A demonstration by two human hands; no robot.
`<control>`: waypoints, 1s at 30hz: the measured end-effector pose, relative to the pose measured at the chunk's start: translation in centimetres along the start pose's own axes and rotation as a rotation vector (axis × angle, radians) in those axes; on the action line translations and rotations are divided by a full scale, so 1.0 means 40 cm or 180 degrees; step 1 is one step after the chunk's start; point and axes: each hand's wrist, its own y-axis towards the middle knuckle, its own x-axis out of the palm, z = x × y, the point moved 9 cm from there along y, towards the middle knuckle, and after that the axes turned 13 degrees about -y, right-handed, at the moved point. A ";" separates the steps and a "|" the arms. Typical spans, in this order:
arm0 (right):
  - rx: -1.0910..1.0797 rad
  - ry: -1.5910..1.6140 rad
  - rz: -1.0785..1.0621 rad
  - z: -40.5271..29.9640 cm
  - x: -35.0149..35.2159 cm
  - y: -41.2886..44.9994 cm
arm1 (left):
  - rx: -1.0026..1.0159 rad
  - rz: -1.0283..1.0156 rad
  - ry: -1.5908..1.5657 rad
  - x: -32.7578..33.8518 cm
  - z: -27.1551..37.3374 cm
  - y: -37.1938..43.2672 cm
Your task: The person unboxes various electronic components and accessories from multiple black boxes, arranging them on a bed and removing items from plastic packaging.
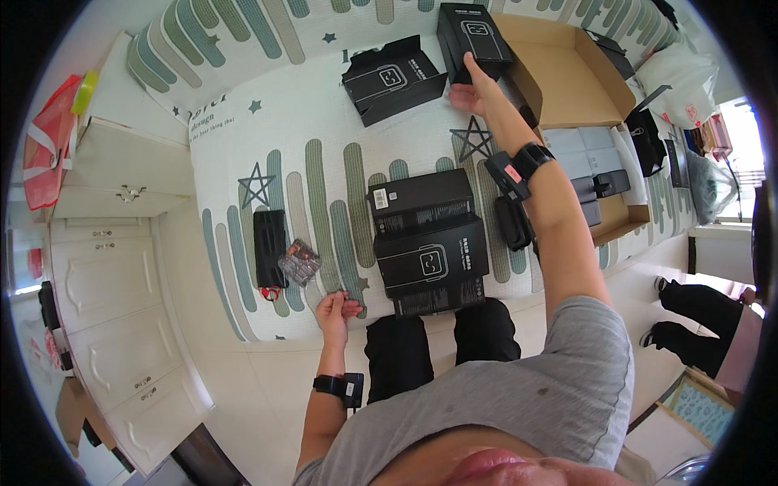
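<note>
My right hand [477, 91] reaches to the far side of the bed. Its thumb overlaps the lower front of a black printed carton [474, 36], its other fingers show below the carton, and no grip around it is visible. Left of that hand lies another black carton [389, 79] with its flaps raised. My left hand [335, 307] rests by the near edge of the bed, fingers loosely bent and holding nothing. Nearest to it are a clear plastic packet of small parts [299, 262] and a black pouch [269, 249]. Straight before me lie black cartons [430, 255], overlapping one another.
An open cardboard box [550, 42] at the right holds grey-white packets [580, 146] and black devices [611, 182]. A black case [512, 223] lies beside it. White plastic bags [681, 85] are farther right. White cabinets [112, 273] stand left; another person's legs [693, 310] show right.
</note>
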 end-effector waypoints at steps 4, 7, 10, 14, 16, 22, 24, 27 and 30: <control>-0.0336 -0.1133 -0.0007 0.044 0.039 -0.033 | -0.0043 0.0063 0.0060 -0.004 -0.002 0.002; -0.2801 -0.2580 0.1008 -0.090 0.098 -0.122 | -0.0026 0.0088 0.0079 -0.005 0.001 0.004; -0.3105 -0.3250 0.0912 -0.090 0.119 -0.136 | -0.0106 0.0110 0.0053 -0.005 -0.007 0.004; -0.3575 -0.3860 0.0815 -0.088 0.123 -0.176 | -0.0044 -0.0013 0.0077 0.006 -0.005 0.008; -0.3745 -0.3957 0.0743 -0.091 0.123 -0.224 | 0.0015 -0.0027 0.0084 0.006 0.003 0.006; -0.4110 -0.3028 0.0590 -0.114 0.047 -0.507 | 0.0040 -0.0078 0.0143 0.010 0.009 -0.006; -0.4142 -0.2896 0.0572 -0.115 0.018 -0.614 | 0.0103 -0.0162 -0.0053 0.007 0.005 -0.005; -0.4056 -0.2699 0.0425 -0.095 -0.033 -0.800 | 0.0200 -0.0485 0.0232 0.053 0.039 -0.048; -0.3865 -0.2910 0.0007 -0.015 -0.071 -0.913 | 0.0396 -0.0907 0.0340 0.115 0.092 -0.122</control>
